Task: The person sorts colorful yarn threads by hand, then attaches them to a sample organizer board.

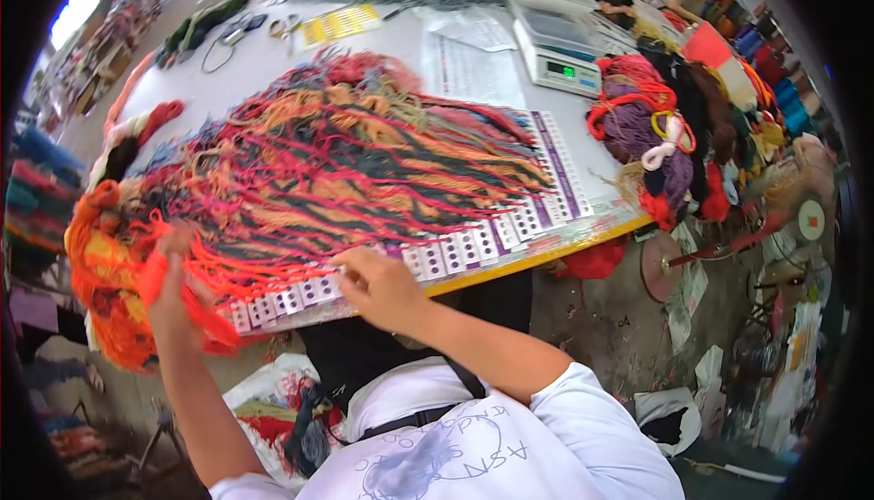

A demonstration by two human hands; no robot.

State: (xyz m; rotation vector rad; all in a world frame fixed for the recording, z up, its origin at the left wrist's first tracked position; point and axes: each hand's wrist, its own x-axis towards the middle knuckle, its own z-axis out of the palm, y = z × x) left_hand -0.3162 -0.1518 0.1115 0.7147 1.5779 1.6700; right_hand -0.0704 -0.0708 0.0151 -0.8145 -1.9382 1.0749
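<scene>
A wide fan of yarn strands (355,163) lies on the table (601,172), in red, orange, black and some blue; from this fan I tell all the places. At the near side of the fan, and turning around its right end, there is a row of white cards with dark round holes (446,257).

The left hand (170,272) is at the near left corner of the fan. It is blurred, but it is grasping the bright orange-red yarn (217,325), of which a part hangs below the fingers. The right hand (371,286) is at the near edge of the fan, above the cards, with thumb and fingers bent toward each other near the strand ends. I cannot tell if it pinches a strand or only touches there.

Left of the fan, a thick orange bundle (127,345) hangs over the table side. Beyond the fan there are dark green yarn (200,29), scissors (284,27), a yellow sheet (339,24) and printed papers (464,72). Beyond its right end stands the scale (569,72), with a green lit display. To the right of the fan lies a purple and red bundle (669,131).
</scene>
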